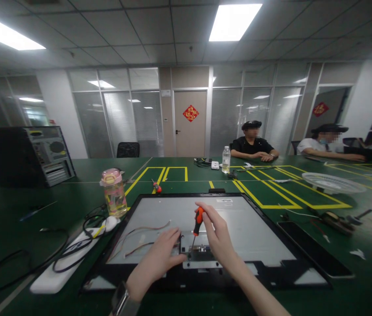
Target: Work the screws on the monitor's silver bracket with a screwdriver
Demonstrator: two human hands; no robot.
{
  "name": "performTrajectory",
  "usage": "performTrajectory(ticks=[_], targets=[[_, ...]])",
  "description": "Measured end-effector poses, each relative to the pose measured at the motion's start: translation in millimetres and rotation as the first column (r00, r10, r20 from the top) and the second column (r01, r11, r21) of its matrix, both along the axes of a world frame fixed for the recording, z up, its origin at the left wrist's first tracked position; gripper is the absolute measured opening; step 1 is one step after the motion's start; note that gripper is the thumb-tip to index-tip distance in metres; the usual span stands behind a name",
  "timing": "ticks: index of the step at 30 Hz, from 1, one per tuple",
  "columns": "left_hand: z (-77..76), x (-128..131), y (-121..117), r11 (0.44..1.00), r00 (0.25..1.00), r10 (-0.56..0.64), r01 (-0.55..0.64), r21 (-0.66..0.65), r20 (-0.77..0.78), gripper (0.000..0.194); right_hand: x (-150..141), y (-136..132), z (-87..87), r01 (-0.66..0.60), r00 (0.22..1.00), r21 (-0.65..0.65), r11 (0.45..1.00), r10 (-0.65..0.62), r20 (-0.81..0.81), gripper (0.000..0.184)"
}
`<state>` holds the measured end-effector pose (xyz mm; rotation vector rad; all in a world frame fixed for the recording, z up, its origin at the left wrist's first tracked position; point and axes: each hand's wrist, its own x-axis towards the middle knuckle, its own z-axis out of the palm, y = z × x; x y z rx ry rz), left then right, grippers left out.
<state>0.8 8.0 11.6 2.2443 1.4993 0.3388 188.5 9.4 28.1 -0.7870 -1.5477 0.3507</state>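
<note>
A flat display panel [258, 228] with a grey back and black frame lies on the green table in front of me. My right hand [218, 232] grips an orange-and-black screwdriver [199, 219]. The screwdriver stands nearly upright, its tip down at a metal bracket [202, 264] near the panel's front edge. Whether the tip sits in a screw is too small to tell. My left hand [158, 254] rests on the panel at the bracket's left side, thumb and fingers apart. Thin cables [143, 229] lie loose on the panel to its left.
On the left are a white power strip [57, 267], a pink-lidded bottle [114, 193], a screwdriver [37, 211] and a black computer case [18, 156]. A black phone-like slab [314, 248] lies right of the panel. Beyond stands a clear bottle [226, 160]; people [252, 147] sit across the table.
</note>
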Motion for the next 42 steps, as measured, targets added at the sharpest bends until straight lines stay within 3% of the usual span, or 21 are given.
performTrajectory(ticks=[21,25,29,33,39,42], targets=[[-5.3,-1.8,-0.4,0.999,0.999,-0.013,0.011,0.052,0.036,0.068,-2.6,-4.9,9.8,-0.029,1.000,0.027,0.999,0.029,0.013,0.019],[-4.3,-2.0,-0.8,0.998,0.998,-0.024,0.021,0.055,0.057,0.066,0.4,-3.1,11.5,-0.171,0.984,-0.074,0.982,0.167,-0.059,0.017],[-3.6,-1.6,-0.1,0.999,0.999,-0.034,0.032,0.043,0.034,0.065,7.4,-2.7,16.9,-0.388,0.921,-0.208,0.898,0.368,-0.127,0.027],[-6.0,-1.9,1.7,0.998,0.999,-0.037,0.035,0.056,0.038,0.065,9.9,-5.7,21.8,-0.476,0.879,-0.243,0.845,0.457,-0.133,0.033],[-3.4,-1.3,-0.7,0.999,0.999,-0.025,0.024,0.039,0.032,0.066,10.7,-2.0,17.5,-0.379,0.925,-0.154,0.913,0.367,-0.100,0.027],[-0.4,-1.0,-3.0,0.999,0.999,-0.020,0.018,0.044,0.042,0.064,13.8,-0.2,17.0,-0.361,0.933,-0.182,0.915,0.351,-0.085,0.026]])
